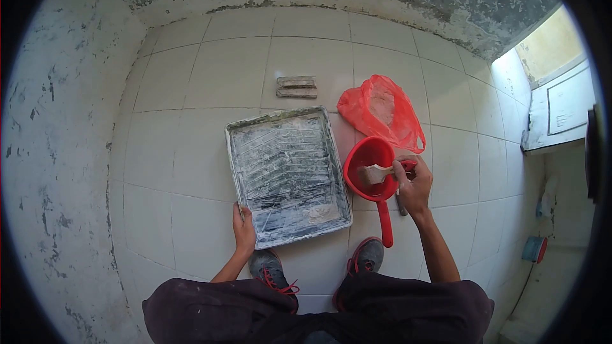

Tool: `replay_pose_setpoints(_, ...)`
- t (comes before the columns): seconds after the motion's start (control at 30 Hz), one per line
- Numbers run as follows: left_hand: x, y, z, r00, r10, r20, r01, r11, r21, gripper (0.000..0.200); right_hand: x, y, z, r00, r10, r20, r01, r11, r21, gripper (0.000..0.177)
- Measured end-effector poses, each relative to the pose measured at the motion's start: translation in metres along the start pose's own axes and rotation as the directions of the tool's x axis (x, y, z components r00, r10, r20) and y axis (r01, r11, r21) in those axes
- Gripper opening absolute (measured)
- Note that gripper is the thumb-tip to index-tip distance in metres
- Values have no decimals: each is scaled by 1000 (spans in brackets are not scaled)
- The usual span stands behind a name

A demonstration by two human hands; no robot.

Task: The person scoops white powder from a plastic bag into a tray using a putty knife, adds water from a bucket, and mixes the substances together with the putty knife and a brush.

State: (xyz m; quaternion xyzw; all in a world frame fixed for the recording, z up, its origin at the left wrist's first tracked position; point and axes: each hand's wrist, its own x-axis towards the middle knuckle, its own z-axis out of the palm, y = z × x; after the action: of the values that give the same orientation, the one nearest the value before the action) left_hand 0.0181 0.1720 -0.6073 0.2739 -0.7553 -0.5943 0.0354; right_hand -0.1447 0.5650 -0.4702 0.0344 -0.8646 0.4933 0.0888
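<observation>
My left hand point(243, 228) grips the lower left rim of a paint tray point(280, 159), its ribbed surface streaked with white and dark residue. A pale patch of material lies near the tray's lower right corner. My right hand point(414, 185) is closed on the red handle of a paint brush point(376, 174), whose bristles are over the inside of a red dipper point(386, 223). The dipper stands against the tray's right side, its handle pointing toward me. Just behind the dipper lies an open red plastic bag point(360, 111) with pale powder in it.
A grey, stained block-like object point(296, 86) lies on the tiled floor behind the tray. Part of a dark tool point(401, 205) shows beside the dipper. My shoes point(271, 267) are close to the tray's front edge. Peeling walls point(64, 121) border the floor.
</observation>
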Motion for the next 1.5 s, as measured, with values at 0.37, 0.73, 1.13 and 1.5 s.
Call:
replay_pose_setpoints(0.37, -20, 21, 0, 994, -103, 23, 104, 992, -73, 66, 5, -1, -19, 997, 65, -41, -59, 990, 130, 10)
replay_pose_setpoints(0.73, -73, 3, 17, 997, -65, -43, 56, 981, -185, 53, 5, -22, -29, 994, 51, -93, -28, 972, 232, 9)
replay_pose_setpoints(1.13, -84, 0, 28, 993, -46, -109, 12, 957, -290, 38, -58, -85, -15, 935, -328, 134, 330, 944, 4, 12)
replay_pose_setpoints(1.5, -83, 12, 29, 994, -43, -99, -9, 880, -475, 38, -99, -65, 4, 821, -533, 204, 542, 840, 13, 25)
